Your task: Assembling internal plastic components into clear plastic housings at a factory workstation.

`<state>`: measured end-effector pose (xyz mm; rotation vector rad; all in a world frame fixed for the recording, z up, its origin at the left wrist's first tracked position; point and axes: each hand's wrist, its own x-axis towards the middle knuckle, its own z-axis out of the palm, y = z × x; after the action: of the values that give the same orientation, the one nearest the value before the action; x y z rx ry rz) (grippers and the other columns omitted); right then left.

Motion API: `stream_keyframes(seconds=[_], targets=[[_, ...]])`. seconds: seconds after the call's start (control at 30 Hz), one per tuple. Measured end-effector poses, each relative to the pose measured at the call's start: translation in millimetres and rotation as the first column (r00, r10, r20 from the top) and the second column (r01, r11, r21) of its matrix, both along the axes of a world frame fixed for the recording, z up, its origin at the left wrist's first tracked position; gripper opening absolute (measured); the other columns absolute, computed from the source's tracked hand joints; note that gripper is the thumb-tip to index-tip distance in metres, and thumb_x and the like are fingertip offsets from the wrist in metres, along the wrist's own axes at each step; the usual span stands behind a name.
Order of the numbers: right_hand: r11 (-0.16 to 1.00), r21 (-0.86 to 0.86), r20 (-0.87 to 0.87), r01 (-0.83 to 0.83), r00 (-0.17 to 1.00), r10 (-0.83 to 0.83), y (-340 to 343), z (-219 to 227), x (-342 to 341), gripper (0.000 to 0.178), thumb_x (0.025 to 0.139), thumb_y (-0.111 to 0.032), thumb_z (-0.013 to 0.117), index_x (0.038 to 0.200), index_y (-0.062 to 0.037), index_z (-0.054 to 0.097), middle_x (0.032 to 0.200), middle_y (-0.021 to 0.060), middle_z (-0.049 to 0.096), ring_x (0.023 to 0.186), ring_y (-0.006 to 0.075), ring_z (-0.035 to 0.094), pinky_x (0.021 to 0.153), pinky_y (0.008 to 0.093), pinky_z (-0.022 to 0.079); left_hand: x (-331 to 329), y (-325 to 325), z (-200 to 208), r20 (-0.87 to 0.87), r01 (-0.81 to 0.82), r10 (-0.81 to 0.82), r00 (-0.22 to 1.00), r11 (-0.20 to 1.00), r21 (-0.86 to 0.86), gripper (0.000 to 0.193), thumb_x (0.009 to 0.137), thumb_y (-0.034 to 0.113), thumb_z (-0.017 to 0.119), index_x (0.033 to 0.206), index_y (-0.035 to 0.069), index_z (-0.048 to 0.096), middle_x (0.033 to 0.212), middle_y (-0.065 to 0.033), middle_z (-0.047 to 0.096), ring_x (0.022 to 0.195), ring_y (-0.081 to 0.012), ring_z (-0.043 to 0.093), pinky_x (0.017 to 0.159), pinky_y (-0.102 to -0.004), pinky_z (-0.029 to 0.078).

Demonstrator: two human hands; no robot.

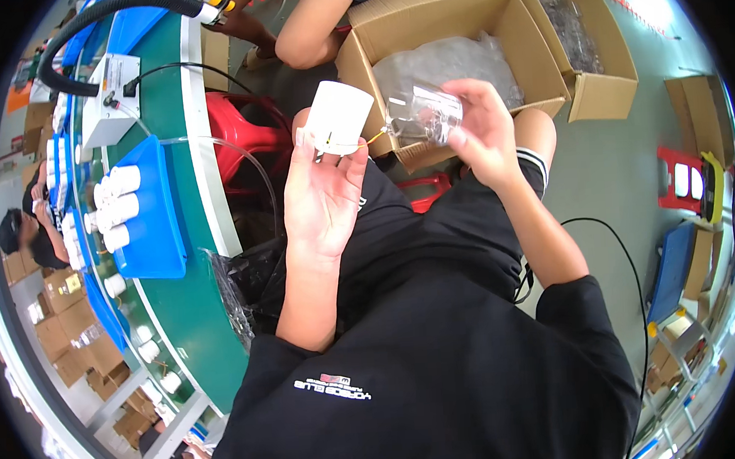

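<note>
My left hand (324, 190) is closed by its fingertips on the lower end of a white cylinder (341, 114), which tilts slightly to the right. To its right, my right hand (489, 132) grips a clear plastic cylinder (415, 113) between thumb and fingers. A short yellow wire (374, 138) shows between the two pieces, running from the base of the white one toward the clear one. Whether it is fixed to the clear piece I cannot tell. Both pieces are held above my lap, in front of an open cardboard box.
The open cardboard box (423, 15) holds a clear plastic bag (450, 63). At left, a blue tray (164, 232) with several white cylinders (119, 197) rests on a green table (194, 322). A red stool (242, 136) stands beside it. A black cable (632, 274) trails over the floor.
</note>
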<state>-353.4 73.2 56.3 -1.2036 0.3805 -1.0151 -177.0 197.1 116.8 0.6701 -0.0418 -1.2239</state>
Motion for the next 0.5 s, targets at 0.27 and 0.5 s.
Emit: stream_keyframes(seconds=[0.27, 0.5], targets=[[0.416, -0.903, 0.004, 0.102, 0.973, -0.232, -6.3, 10.4, -1.0, 0.061, 0.066, 0.005, 0.076, 0.115, -0.0090, 0.043, 0.124, 0.0196, 0.045, 0.104, 0.0427, 0.061, 0.083, 0.0468, 0.056, 7.5, 0.4, 2.8, 0.046, 0.060, -0.069, 0.997, 0.981, 0.185, 0.039, 0.099, 0.029, 0.053, 0.125, 0.001, 0.047, 0.123, -0.0139, 0.056, 0.111, -0.0244, 0.059, 0.094, -0.0362, 0.052], [0.366, -0.917, 0.091, 0.160, 0.976, -0.199, 1.6, 4.9, 2.0, 0.055, 0.063, 0.007, 0.077, 0.107, -0.0072, 0.047, 0.117, 0.0191, 0.052, 0.101, 0.0425, 0.063, 0.079, 0.0466, 0.058, -2.5, 4.2, 4.0, 0.361, -0.089, 0.021, 0.933, 0.981, 0.173, 0.032, 0.093, 0.013, 0.063, 0.118, 0.002, 0.045, 0.116, -0.0110, 0.055, 0.107, -0.0170, 0.056, 0.091, -0.0330, 0.050]])
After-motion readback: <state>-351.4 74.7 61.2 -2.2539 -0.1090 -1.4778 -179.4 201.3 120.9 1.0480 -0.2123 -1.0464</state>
